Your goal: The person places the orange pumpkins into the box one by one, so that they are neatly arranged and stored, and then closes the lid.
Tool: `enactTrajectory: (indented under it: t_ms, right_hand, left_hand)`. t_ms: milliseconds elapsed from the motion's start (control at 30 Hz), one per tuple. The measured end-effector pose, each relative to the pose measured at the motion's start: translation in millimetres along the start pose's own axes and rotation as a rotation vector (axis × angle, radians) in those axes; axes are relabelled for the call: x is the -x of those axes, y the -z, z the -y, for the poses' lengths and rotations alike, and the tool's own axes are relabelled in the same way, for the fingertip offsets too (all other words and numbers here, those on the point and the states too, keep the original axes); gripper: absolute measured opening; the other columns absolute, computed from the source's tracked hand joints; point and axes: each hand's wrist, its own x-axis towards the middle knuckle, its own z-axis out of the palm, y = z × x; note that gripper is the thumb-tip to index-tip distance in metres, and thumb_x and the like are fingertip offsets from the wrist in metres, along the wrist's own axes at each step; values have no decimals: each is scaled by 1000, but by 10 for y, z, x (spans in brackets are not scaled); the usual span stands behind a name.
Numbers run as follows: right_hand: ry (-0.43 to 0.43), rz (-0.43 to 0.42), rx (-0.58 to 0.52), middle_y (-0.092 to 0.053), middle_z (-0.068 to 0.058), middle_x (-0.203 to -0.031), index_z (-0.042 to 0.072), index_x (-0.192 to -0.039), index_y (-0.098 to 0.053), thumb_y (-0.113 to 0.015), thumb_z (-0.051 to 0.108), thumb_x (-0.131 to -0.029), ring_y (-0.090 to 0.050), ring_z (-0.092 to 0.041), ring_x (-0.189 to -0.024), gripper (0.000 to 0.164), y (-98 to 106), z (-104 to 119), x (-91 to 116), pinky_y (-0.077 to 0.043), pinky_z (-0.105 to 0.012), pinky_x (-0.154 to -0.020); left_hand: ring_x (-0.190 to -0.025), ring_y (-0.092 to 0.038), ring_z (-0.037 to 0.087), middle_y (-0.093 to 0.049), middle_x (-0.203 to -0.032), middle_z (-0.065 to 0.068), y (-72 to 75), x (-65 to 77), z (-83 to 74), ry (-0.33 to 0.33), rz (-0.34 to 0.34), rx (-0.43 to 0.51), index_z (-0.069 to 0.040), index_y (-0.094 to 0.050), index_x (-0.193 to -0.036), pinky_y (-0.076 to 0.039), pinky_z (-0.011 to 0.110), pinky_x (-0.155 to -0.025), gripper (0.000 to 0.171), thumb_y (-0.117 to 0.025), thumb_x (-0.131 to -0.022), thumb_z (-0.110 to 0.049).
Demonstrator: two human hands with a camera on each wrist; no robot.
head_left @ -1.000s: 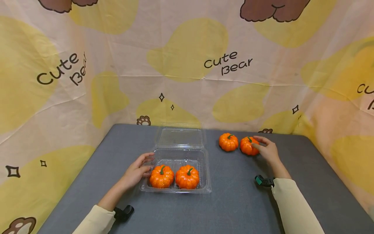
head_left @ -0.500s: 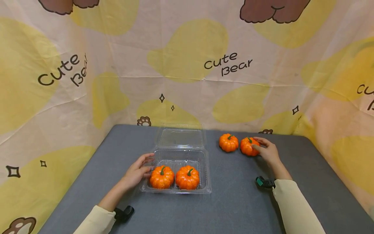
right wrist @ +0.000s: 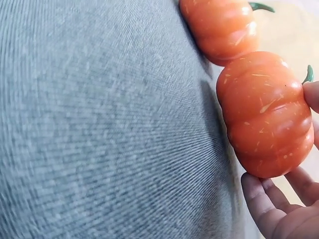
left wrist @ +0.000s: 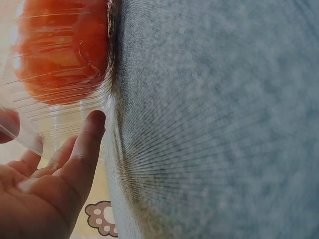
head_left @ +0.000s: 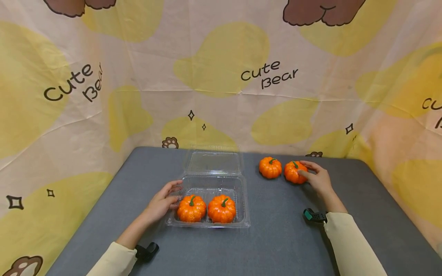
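Note:
My right hand (head_left: 318,179) grips a small orange pumpkin (head_left: 293,173) from its right side. In the right wrist view, the thumb is near the green stem and the fingers lie against the side of the pumpkin (right wrist: 266,117). Another pumpkin (head_left: 270,168) sits just left of it on the table. At the left, my left hand (head_left: 162,201) rests against the side of a clear plastic clamshell container (head_left: 242,224), its fingers fairly straight. Two more pumpkins, a left one (head_left: 191,209) and a right one (head_left: 221,209), stand side by side in the container's near half.
The container's clear lid (head_left: 213,161) lies folded back toward the rear. Grey cloth covers the table (head_left: 276,237). A patterned fabric backdrop (head_left: 221,76) rises behind and along both sides. Each wrist wears a dark strap, such as the right strap (head_left: 315,216).
Almost nothing differs. My right hand and the pumpkin in its grip have shifted very slightly to the right; the left hand and container have stayed put.

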Motion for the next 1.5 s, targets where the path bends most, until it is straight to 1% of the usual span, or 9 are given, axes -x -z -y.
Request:
enactTrajectory:
  t_ms: [167,333,567,800,867,1100,1233,1367,1500]
  right_hand:
    - [26,-14,-14,-46,-22,-142,8,-139,-51,-65,30,-91,-40,-38,-130,54,-3,66,18,-43,-5,-70]
    - [51,-6,-22,-46,-19,-141,8,-138,-51,-66,32,-91,-49,-35,-123,56,-2,165,44,-49,-10,-72]
    - [153,19,-23,-48,-21,-138,5,-136,-52,-65,28,-91,-54,-40,-119,52,-47,337,105,-49,-10,-72]
    - [212,33,-16,-52,-19,-136,6,-135,-54,-67,24,-90,-59,-4,-96,51,-121,517,157,-49,-12,-73]
    - [224,46,-26,-52,-19,-137,5,-135,-54,-68,22,-89,-58,0,-94,51,-140,576,178,-50,-13,-73]
    - [285,89,-15,-50,-15,-141,8,-134,-56,-69,19,-88,-59,-32,-111,49,-232,744,236,-52,-16,-72]
    - [338,102,5,-51,-17,-138,10,-132,-58,-71,17,-87,-60,-38,-113,48,-298,823,246,-52,-15,-76]
    - [372,115,17,-51,-18,-134,11,-132,-59,-72,17,-85,-61,-38,-113,49,-372,927,276,-55,-30,-86]
    - [408,140,10,-51,-19,-131,11,-131,-59,-74,16,-84,-60,-37,-113,50,-459,1051,309,-51,-49,-93]
  left_hand:
    - [-124,-50,46,-37,-147,29,0,-8,4,-2,1,1,-5,-33,-146,-56,43,-85,51,-43,-96,-2]
    - [-124,-50,46,-37,-147,30,1,-15,5,-4,5,4,-4,-32,-146,-56,43,-85,51,-43,-96,-2]
    - [-124,-51,45,-36,-148,29,4,-12,-2,6,3,1,-5,-32,-146,-56,42,-86,51,-43,-97,-3]
    - [-124,-51,45,-37,-147,29,3,-18,2,4,1,0,-5,-33,-146,-56,42,-85,51,-43,-96,-2]
    - [-124,-51,45,-37,-147,29,2,-18,0,4,0,0,-4,-33,-146,-56,42,-85,51,-43,-96,-2]
    - [-123,-51,45,-37,-147,30,2,-11,0,8,0,4,-4,-32,-146,-56,41,-85,51,-43,-96,-2]
    - [-123,-51,45,-36,-147,30,5,-10,3,12,2,8,-4,-32,-147,-56,41,-85,51,-42,-96,-1]
    - [-123,-51,45,-36,-148,30,9,-16,2,11,7,8,-3,-31,-147,-56,41,-85,51,-41,-97,-2]
    - [-123,-51,45,-35,-148,30,13,-16,1,7,9,5,-2,-31,-146,-56,41,-85,51,-41,-97,-2]
